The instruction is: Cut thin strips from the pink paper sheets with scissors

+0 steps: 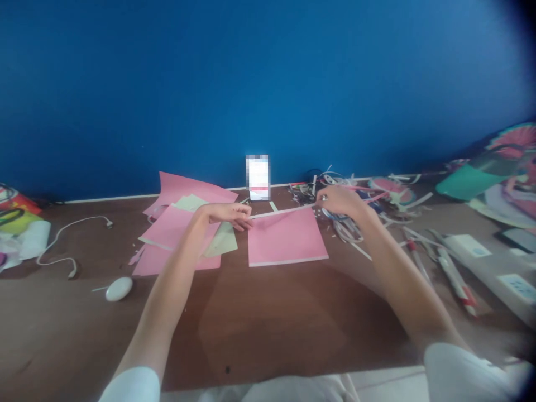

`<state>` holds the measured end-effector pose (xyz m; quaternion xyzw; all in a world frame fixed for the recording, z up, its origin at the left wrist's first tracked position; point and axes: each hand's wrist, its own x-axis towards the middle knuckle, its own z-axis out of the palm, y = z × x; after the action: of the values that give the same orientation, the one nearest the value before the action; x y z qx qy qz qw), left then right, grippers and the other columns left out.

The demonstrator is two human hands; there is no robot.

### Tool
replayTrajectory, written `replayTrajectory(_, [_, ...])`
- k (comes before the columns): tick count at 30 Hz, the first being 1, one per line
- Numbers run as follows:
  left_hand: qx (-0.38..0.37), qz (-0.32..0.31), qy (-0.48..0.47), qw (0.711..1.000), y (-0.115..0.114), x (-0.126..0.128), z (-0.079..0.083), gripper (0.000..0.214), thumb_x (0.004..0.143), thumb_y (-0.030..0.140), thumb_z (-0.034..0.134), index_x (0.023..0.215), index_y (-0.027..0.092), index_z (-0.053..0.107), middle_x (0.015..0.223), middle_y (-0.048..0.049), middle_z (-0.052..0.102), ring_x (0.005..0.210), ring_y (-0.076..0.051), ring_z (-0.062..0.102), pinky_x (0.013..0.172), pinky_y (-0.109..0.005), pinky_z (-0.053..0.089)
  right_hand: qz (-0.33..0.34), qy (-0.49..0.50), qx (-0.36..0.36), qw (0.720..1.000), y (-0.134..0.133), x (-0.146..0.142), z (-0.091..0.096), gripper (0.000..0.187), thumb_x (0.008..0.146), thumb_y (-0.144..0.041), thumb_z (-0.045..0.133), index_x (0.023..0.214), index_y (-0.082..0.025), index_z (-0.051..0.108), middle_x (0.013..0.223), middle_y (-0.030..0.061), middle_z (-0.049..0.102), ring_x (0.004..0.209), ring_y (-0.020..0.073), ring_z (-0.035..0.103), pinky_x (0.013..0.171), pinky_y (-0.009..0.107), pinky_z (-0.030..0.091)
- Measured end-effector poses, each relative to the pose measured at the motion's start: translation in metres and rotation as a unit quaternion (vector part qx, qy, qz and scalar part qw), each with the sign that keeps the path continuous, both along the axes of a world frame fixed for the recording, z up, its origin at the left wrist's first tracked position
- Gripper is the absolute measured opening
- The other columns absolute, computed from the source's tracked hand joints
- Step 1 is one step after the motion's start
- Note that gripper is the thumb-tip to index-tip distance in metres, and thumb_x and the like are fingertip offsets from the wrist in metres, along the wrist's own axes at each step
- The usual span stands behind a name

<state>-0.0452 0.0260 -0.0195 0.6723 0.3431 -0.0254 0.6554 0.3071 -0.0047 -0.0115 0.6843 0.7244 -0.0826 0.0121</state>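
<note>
- While your L hand (228,215) pinches the left end of the thin pale strip (282,211) w/ closed fingertips, your R hand (339,202) is curled shut on the right end; blur hides the exact grip there.
- Strip pos.: stretched between both hands, just over the far edge of the pink sheet (287,239), mid-worktop toward the back edge. Can't tell whether it is free of the sheet or joined to it.
- Handling (est.): paper, v. light, floppy, tears and creases easily, sags w/o tension. Best taken by the two ends, flat between fingertip pads, gentle pull only.
- Pink sheet: lies flat; prob. same light stock, likely to slide on the smooth worktop (268,329) if nudged.
- Left side: stack of pink and pale green sheets (180,231), overlapping, under your L wrist. Toward the left edge: white cable (62,240), white oval object (119,288).
- Right side: heap of paper cuttings (349,226) just beside your R hand; markers (454,276) and power strip (481,254) nearer the right edge.
- Room to move: front half of worktop, between your forearms. Back edge meets the blue wall (268,84); a white card (258,177) stands against it.
</note>
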Motion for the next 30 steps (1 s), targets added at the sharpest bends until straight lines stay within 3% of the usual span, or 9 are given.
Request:
replayTrajectory(5, [-0.001,0.007,0.012,1.000,-0.005,0.000,0.008,0.036,0.081,0.047,0.064,0.080,0.019,0.041,0.124,-0.0128,0.061,0.124,-0.024,0.052,0.092,-0.038,0.049,-0.005,0.006,0.032,0.999,-0.003,-0.001,0.004,0.025,0.080,-0.034,0.050,0.091,-0.023,0.069,0.101,0.0062,0.070,0.089,0.0236,0.061,0.071,0.030,0.040])
replayTrajectory(16, [0.030,-0.007,0.047,0.998,-0.008,0.006,0.012,0.037,0.079,0.049,0.065,0.079,0.019,0.044,0.119,-0.0091,0.061,0.122,-0.025,0.053,0.084,-0.032,0.051,0.006,0.025,0.029,0.999,-0.002,0.014,0.015,0.025,0.082,-0.037,0.051,0.090,-0.022,0.069,0.093,0.0060,0.070,0.079,0.0203,0.061,0.065,0.027,0.038])
replayTrajectory(22, [0.075,-0.009,0.039,0.996,-0.005,-0.010,0.023,0.033,0.080,0.049,0.063,0.083,0.018,0.052,0.099,-0.0082,0.066,0.096,-0.021,0.064,0.079,-0.032,0.050,0.039,0.063,-0.010,0.997,-0.005,0.010,0.022,0.024,0.080,-0.035,0.053,0.087,-0.022,0.070,0.087,0.0040,0.070,0.077,0.0192,0.061,0.065,0.026,0.040])
replayTrajectory(26, [0.126,0.029,0.079,0.988,0.004,-0.018,0.016,0.036,0.077,0.051,0.065,0.084,0.017,0.056,0.088,-0.0047,0.063,0.084,-0.018,0.064,0.077,-0.031,0.049,0.056,0.078,-0.040,0.995,-0.004,0.007,0.021,0.020,0.078,-0.032,0.055,0.083,-0.021,0.071,0.086,0.0027,0.070,0.077,0.0185,0.061,0.064,0.025,0.039])
replayTrajectory(30, [0.117,0.045,0.105,0.987,0.008,-0.016,0.008,0.033,0.078,0.050,0.063,0.084,0.018,0.056,0.085,-0.0028,0.062,0.083,-0.018,0.064,0.077,-0.031,0.050,0.059,0.083,-0.074,0.992,-0.004,0.005,0.016,0.021,0.077,-0.036,0.057,0.080,-0.020,0.071,0.079,0.0026,0.069,0.071,0.0181,0.061,0.062,0.026,0.039])
